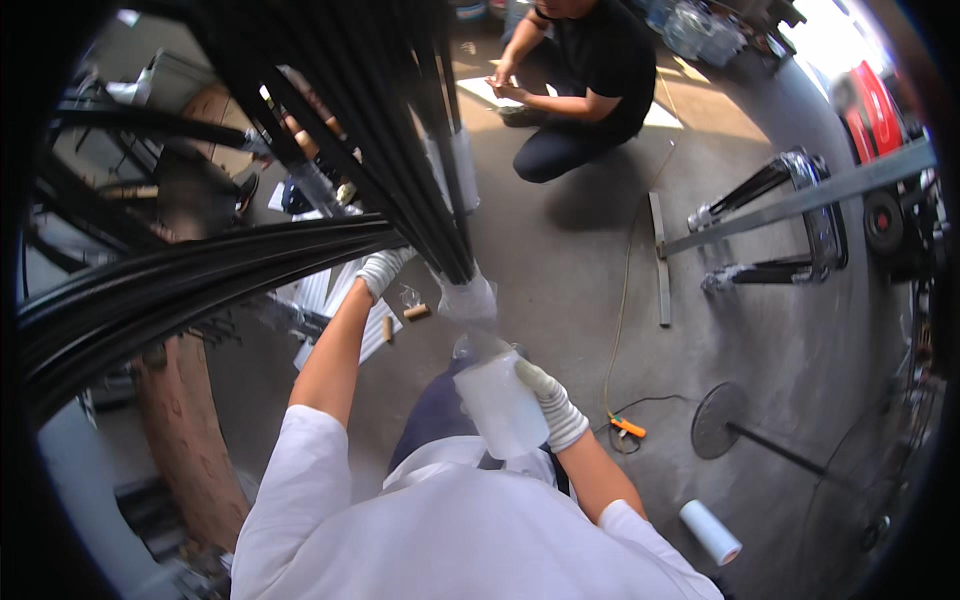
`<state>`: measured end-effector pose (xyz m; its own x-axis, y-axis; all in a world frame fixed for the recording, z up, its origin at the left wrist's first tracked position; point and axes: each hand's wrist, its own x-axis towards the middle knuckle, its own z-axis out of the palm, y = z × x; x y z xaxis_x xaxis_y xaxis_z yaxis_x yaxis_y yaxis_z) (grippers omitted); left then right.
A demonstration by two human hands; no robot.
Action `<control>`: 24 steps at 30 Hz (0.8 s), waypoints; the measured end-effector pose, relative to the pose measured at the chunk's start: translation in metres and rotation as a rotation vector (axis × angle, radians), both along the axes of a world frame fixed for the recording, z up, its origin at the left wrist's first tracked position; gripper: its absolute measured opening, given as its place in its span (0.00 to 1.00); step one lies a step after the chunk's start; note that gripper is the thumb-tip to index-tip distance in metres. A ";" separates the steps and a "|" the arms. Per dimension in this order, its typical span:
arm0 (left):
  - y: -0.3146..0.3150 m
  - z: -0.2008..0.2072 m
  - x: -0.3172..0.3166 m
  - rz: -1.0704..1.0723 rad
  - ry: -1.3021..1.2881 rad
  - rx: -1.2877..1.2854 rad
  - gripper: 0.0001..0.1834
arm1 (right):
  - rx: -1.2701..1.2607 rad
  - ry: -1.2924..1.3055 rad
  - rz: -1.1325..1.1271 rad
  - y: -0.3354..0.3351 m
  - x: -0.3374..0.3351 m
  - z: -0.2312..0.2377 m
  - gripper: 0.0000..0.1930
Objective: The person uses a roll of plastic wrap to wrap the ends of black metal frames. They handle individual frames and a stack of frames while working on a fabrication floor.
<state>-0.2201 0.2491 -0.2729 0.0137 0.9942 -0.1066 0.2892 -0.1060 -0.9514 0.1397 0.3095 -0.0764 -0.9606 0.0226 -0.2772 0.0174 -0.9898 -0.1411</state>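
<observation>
Black tubes point(425, 205) at left fingers point(401, 257), grip unclear; right fingers point(537, 379) curled against white film roll point(500, 405).

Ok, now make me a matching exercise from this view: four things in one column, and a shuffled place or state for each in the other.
Things:
1. Translucent roll
2. Left hand
3. Co-worker
4. Orange block

Places and states:
A. crouching, dark clothes
B. lying on the floor
C. at the black tubes
D. held by the right hand

Pairs: 1-D, 2-C, 3-A, 4-B
</observation>
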 end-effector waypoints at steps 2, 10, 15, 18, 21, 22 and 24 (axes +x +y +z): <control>0.009 0.028 -0.001 -0.649 1.487 -0.249 0.20 | 0.222 0.084 -0.132 0.015 -0.012 -0.013 0.38; 0.033 0.051 0.021 -0.627 3.592 -1.328 0.18 | 0.064 0.288 -0.179 0.088 -0.056 -0.047 0.40; 0.047 0.037 0.019 -0.703 3.364 -1.375 0.13 | 0.562 0.314 0.008 0.094 -0.077 -0.051 0.44; 0.038 0.031 0.015 -0.804 3.296 -1.206 0.14 | 0.358 0.321 0.107 0.084 -0.085 -0.067 0.46; 0.033 0.034 0.020 -0.874 3.240 -1.209 0.15 | 0.458 0.270 0.304 0.086 -0.089 -0.069 0.47; 0.033 0.035 0.022 -0.889 3.217 -1.221 0.15 | 0.499 0.266 0.295 0.083 -0.091 -0.074 0.46; 0.033 0.038 0.025 -0.919 3.172 -1.269 0.16 | 0.485 0.283 0.285 0.083 -0.090 -0.073 0.46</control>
<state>-0.1952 0.2821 -0.2351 -0.7060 0.6746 -0.2155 0.0400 0.3418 0.9389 0.0492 0.3924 -0.1495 -0.9820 -0.1857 -0.0341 0.1676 -0.7740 -0.6106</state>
